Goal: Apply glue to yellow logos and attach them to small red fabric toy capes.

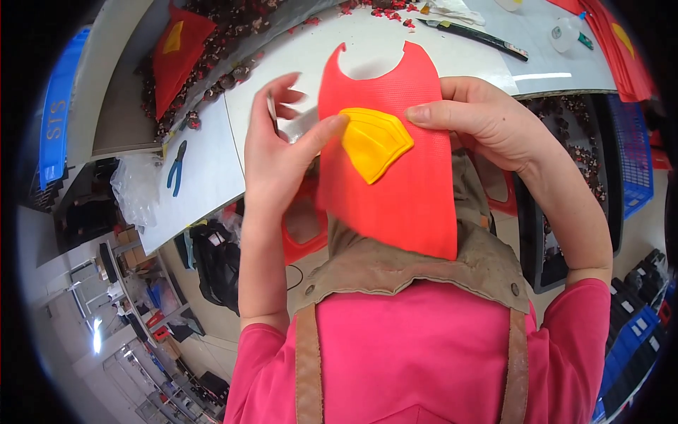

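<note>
I hold a red ribbed sheet (406, 191), cut with a notched top edge, upright in front of my chest. A raised yellow fan-shaped patch (374, 141) sits on its middle. My left hand (279, 152) grips the sheet's left edge, thumb pressing the yellow patch, and a thin metal tool (272, 112) is tucked between its fingers. My right hand (480, 116) grips the sheet's right edge, thumb on the red face next to the patch. The sheet hides part of my brown apron (417, 265).
A white worktable (205, 169) lies ahead with blue-handled pliers (176, 166), a long dark tool (473, 35) and a small clear bottle (565, 34). Red sheets are stacked at the far left (176, 53) and right (621, 42). A red stool (304, 226) stands below; blue crates (635, 148) at right.
</note>
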`<state>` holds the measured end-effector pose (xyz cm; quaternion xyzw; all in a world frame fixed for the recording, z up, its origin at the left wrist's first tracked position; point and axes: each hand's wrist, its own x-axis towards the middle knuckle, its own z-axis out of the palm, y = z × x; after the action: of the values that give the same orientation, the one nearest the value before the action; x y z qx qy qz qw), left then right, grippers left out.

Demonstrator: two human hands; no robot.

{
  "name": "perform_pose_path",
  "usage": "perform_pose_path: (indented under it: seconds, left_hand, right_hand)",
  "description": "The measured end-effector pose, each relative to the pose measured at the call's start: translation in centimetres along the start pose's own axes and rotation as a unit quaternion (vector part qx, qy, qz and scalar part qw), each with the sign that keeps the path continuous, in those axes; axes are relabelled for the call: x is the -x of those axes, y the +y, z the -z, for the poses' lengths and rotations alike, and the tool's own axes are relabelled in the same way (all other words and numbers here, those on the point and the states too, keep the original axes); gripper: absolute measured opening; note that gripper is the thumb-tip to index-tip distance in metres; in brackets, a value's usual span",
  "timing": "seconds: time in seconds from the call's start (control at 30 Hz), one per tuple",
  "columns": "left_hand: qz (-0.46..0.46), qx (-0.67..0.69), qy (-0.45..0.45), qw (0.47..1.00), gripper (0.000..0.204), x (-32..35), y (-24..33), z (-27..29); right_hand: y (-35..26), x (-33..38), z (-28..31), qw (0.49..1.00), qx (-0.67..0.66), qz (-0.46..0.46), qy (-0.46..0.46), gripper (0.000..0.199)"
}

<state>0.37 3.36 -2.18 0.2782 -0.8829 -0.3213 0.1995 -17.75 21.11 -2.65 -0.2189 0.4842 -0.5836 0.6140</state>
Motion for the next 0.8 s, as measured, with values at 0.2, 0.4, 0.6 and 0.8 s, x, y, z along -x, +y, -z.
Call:
perform_pose_path:
  seconds: [0.2,0.4,0.6,0.8]
  left_hand:
    - [-0.252,-0.025,-0.011,0.967,0.033,1.7,3.6,-0.8]
    - [-0.176,0.048,-0.083,0.980,0.034,1.3,4.5,-1.4]
    - [-0.246,0.001,-0.118,0.962,0.028,0.3,4.7,-0.6]
    - [-0.289,0.057,-0.143,0.945,0.026,0.4,4.7,-1.9]
  right_hand:
    - [0.0,0.8,-0.2,1.000,0.020,-0.008,0.015,0.036]
    - [-0.2,1.4,-0.3,0.998,0.067,-0.003,0.019,0.036]
    - [-1.1,1.8,-0.6,0.993,0.114,0.004,0.027,0.036]
    - [-0.7,1.6,0.4,0.997,0.071,0.013,0.031,0.037]
